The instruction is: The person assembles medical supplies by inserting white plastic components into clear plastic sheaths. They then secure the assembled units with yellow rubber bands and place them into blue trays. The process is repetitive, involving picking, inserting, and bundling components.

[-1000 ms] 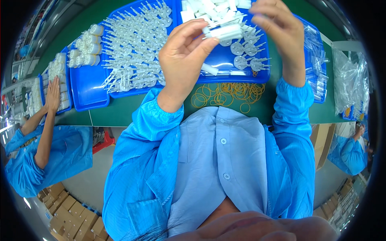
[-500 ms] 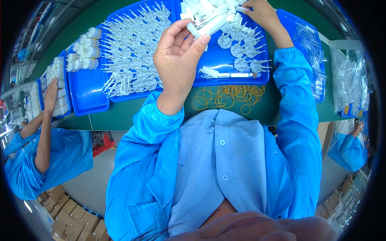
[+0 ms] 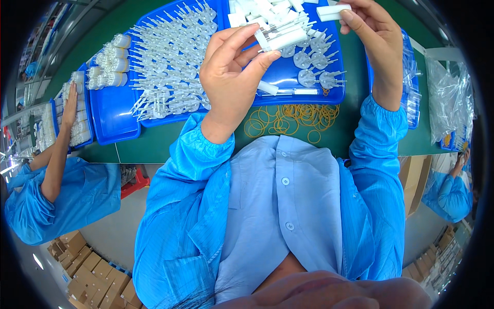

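My left hand [image 3: 231, 72] grips a small white plastic part with thin prongs [image 3: 283, 37], one prong covered by a white sleeve, over the blue tray. To its right, my right hand [image 3: 374, 36] pinches a loose white tube-like sleeve [image 3: 332, 12], held apart from the pronged part. Behind both hands a heap of white sleeves [image 3: 252, 10] lies in the blue tray [image 3: 288, 98]. Several more pronged white parts [image 3: 319, 59] rest at the tray's right side. One loose sleeve [image 3: 268, 87] and a pen-like rod [image 3: 305, 91] lie near its front edge.
Yellow rubber bands [image 3: 293, 118] lie on the green table before the tray. On the left, another tray holds many pronged parts [image 3: 172, 62]; beyond stand bundled parts [image 3: 109, 64]. Clear plastic bags [image 3: 448, 98] sit at right. A co-worker's arm [image 3: 60, 139] reaches in at left.
My right hand has come away from the sleeve heap, toward me and rightward, with a sleeve in its fingers. My left hand has shifted slightly right, still holding the pronged part.
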Available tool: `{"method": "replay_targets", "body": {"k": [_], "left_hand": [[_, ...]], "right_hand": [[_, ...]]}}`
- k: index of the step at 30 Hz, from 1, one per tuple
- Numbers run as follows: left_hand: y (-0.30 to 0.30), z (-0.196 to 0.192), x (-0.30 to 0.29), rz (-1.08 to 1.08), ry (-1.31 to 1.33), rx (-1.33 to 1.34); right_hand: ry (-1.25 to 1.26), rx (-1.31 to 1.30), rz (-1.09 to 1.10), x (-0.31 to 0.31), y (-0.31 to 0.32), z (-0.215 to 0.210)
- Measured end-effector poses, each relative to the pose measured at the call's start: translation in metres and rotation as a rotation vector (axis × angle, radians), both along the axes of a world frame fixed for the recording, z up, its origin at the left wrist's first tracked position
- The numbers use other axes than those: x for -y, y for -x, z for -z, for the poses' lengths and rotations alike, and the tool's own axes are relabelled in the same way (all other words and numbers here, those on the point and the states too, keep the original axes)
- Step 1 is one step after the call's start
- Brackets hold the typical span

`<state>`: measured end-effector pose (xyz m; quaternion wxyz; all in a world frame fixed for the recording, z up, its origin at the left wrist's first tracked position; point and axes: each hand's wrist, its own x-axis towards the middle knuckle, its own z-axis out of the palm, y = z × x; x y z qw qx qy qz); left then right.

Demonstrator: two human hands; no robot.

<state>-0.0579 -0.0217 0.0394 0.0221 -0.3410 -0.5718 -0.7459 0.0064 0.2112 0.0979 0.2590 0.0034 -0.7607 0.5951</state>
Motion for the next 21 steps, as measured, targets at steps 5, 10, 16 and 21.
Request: {"method": "replay_targets", "body": {"k": [5, 10, 16, 21], "left_hand": [[0.001, -0.001, 0.000, -0.042, 0.073, -0.092], [-0.002, 0.000, -0.001, -0.071, 0.070, -0.128], [-0.001, 0.002, -0.002, -0.115, 0.068, -0.167], [-0.001, 0.003, -0.003, -0.127, 0.058, -0.184]], "right_hand": [[0.104, -0.054, 0.033, 0.010, -0.001, 0.005], [0.081, 0.029, 0.021, 0.021, -0.001, 0.010], [0.165, -0.005, -0.011, 0.023, -0.002, 0.008], [0.144, -0.028, 0.020, 0.025, -0.003, 0.009]]}}
